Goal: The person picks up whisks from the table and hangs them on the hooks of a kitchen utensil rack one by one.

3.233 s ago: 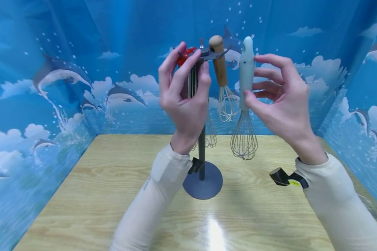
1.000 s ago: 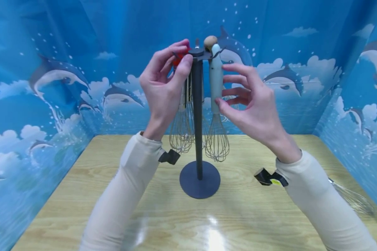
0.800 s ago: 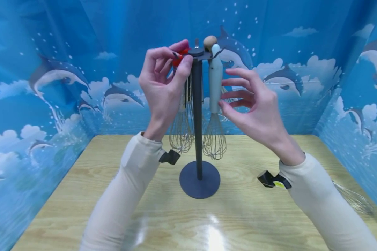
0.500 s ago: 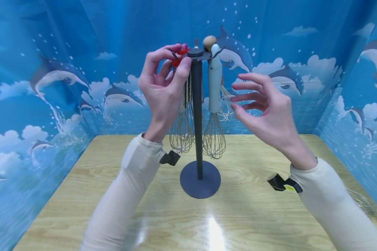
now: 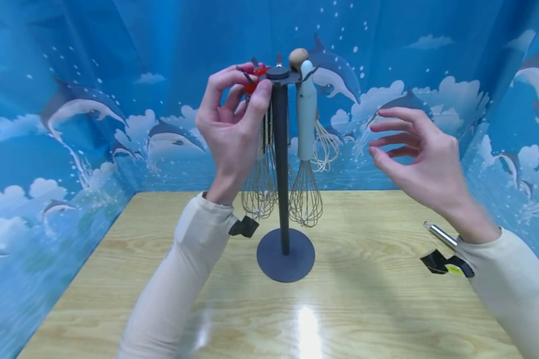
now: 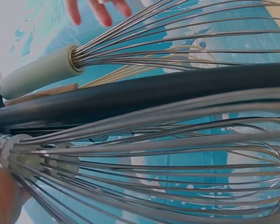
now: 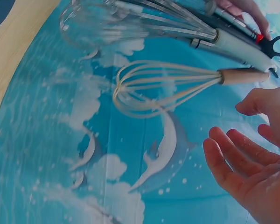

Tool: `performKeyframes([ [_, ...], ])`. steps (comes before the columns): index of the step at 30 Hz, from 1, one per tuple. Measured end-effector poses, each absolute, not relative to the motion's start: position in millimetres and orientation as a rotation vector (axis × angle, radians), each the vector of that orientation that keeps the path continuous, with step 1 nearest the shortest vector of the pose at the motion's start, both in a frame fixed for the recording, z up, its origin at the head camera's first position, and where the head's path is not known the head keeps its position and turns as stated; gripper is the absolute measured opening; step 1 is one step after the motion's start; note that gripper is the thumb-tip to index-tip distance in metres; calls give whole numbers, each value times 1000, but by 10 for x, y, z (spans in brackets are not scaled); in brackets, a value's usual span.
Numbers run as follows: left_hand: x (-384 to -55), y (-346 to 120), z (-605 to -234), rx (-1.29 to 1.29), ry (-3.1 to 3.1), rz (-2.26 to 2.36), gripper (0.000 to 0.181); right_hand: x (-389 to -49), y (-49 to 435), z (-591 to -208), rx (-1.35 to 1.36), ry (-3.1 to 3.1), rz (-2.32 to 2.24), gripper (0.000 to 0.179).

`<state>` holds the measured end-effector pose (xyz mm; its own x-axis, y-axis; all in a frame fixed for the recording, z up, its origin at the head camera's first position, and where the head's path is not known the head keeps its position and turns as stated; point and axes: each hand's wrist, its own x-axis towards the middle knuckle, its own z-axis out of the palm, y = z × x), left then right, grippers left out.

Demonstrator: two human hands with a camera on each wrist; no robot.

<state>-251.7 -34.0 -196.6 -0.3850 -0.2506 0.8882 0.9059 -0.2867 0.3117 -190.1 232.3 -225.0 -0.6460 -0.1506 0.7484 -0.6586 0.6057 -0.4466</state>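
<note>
A dark stand [image 5: 281, 174] with a round base and hooks on top carries several hanging whisks. At its top left my left hand [image 5: 233, 117] grips the stand by its hooked head, fingers curled around a red-topped whisk handle [image 5: 250, 88]. A pale green-handled whisk [image 5: 306, 122] hangs from the right hook, wires pointing down; a wooden-handled whisk [image 7: 245, 76] hangs behind it. Steel whisks [image 6: 168, 158] hang close to my left thumb in the left wrist view. My right hand [image 5: 424, 154] is in the air right of the stand, fingers loosely bent, holding nothing.
Another whisk with a steel handle [image 5: 441, 236] lies on the wooden table [image 5: 184, 279] at the right, partly hidden by my right forearm. A blue dolphin-print curtain [image 5: 184, 50] encloses the back and sides.
My right hand brought the pale green whisk left to the stand's right hook, let go and drew back rightward. My left hand shifted slightly left and stays at the stand's top.
</note>
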Motion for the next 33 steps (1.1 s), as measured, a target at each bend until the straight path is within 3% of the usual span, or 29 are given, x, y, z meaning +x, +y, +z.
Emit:
performKeyframes([
  [25,-2449,-288,-1948,-879,-1180,-1645,22,-2050,3063,-2699,481,-2672,462,32],
  [33,-2438,-265,-1952,-873,-1176,-1607,22,-2139,3302,-2929,471,-2893,382,37],
])
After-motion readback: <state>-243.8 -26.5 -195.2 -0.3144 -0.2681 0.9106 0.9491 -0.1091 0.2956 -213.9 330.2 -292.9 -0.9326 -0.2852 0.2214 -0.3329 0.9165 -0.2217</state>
